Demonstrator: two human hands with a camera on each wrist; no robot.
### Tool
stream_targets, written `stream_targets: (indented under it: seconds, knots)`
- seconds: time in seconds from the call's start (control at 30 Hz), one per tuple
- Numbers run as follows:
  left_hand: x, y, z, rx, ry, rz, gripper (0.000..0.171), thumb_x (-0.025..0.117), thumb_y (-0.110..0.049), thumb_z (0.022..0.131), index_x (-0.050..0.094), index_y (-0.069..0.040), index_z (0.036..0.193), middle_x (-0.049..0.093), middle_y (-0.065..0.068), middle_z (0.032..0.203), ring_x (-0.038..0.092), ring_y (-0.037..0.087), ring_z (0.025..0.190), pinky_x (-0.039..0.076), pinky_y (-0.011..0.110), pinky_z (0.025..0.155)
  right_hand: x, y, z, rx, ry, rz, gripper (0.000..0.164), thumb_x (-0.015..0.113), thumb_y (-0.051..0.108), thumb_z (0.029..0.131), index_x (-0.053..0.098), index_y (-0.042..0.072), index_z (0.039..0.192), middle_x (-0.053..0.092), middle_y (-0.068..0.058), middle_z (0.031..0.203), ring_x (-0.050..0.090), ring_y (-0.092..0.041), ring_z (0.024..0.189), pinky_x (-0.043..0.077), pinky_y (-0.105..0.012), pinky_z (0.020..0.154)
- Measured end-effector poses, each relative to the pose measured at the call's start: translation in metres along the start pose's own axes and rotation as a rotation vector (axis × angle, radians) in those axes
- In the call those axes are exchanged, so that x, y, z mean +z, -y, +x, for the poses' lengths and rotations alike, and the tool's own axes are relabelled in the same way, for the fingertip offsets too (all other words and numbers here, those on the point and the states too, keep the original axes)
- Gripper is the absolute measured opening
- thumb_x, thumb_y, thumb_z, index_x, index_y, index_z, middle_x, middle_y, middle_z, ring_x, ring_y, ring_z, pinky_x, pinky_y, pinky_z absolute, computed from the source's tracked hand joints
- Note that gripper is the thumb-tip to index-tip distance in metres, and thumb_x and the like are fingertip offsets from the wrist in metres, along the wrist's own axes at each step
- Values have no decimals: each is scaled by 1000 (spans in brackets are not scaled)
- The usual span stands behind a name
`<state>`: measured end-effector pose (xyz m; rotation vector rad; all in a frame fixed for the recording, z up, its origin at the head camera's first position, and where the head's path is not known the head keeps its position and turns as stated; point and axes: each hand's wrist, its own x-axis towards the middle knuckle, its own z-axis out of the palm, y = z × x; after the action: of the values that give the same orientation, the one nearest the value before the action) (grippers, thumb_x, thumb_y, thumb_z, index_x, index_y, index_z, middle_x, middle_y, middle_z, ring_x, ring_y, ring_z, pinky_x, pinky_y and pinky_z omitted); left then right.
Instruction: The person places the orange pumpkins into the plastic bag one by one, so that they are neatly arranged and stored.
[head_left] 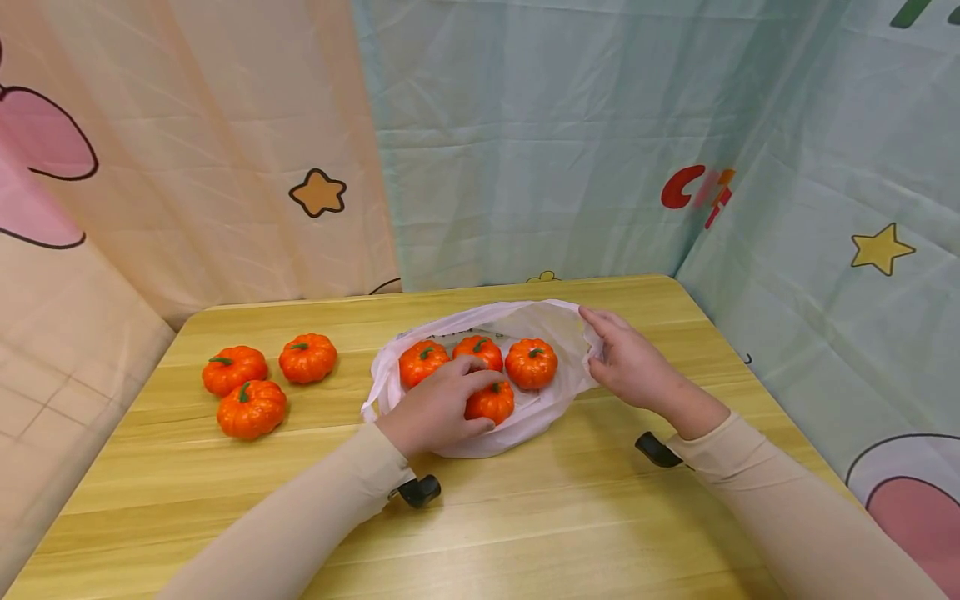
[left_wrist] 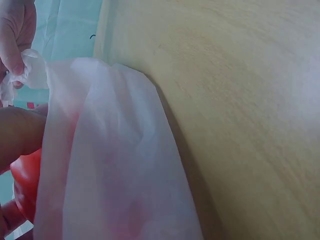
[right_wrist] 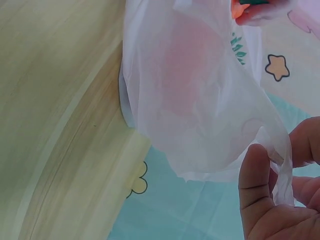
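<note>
The wooden tabletop [head_left: 540, 525] is carrying an open white bag [head_left: 517, 429]. The right hand [head_left: 636, 364] is pinching the bag at its right side, while the left hand [head_left: 438, 404] is reaching inside and gripping the front pumpkin [head_left: 498, 406]. Beyond it, three other orange pumpkins [head_left: 532, 367] are resting in the bag, and three more pumpkins [head_left: 252, 412] are sitting together left of it.

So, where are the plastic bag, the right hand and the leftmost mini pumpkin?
Plastic bag [head_left: 542, 418]: head view, near wall.
Right hand [head_left: 636, 365]: head view, its back.
Leftmost mini pumpkin [head_left: 238, 374]: head view, ribbed side.
</note>
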<state>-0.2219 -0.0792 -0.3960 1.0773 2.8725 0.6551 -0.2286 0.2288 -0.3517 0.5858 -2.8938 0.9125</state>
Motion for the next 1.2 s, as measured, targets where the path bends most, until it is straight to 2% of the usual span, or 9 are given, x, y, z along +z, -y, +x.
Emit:
stream_targets:
  seconds: [0.1,0.3,0.57,0.73,0.97,1.2]
  knots:
    - [0,-1,0,-11,3,3,49,82,-33,91,66,-23,137,57,7,144,58,31,130,52,46,111,0,0,-1,0,3,2,74,60,-5,94,31,-8,161,39,-28,160,58,-41,127,57,-55,102]
    - [1,-1,2,-71,26,12,52,84,-36,90,66,-21,136,56,5,145,57,30,133,50,47,114,1,-1,-1,3,4,2,73,60,-6,94,31,-8,161,39,-28,159,58,-41,126,57,-55,102]
    - [0,1,1,-92,45,13,53,81,-41,92,65,-20,137,56,5,146,57,28,133,50,45,114,0,-1,-1,18,16,5,74,60,-5,94,29,-8,161,37,-28,161,56,-43,131,57,-55,102]
    - [-3,1,-1,-98,38,-5,51,79,-37,94,66,-15,138,57,7,145,60,27,130,53,44,111,0,-3,-1,28,23,-2,75,59,-6,94,29,-8,162,36,-29,162,54,-45,136,56,-56,104]
    - [-4,1,0,-97,20,-18,43,82,-34,91,69,-16,127,62,3,131,66,24,115,56,40,103,1,-2,-2,37,38,1,74,60,-5,95,29,-7,162,37,-28,161,55,-43,133,56,-55,104]
    - [-2,4,1,-146,6,-20,42,86,-33,89,68,-18,124,64,1,129,61,26,122,52,41,109,1,-2,-2,34,41,-14,74,60,-5,94,30,-6,162,37,-27,162,53,-45,137,52,-57,108]
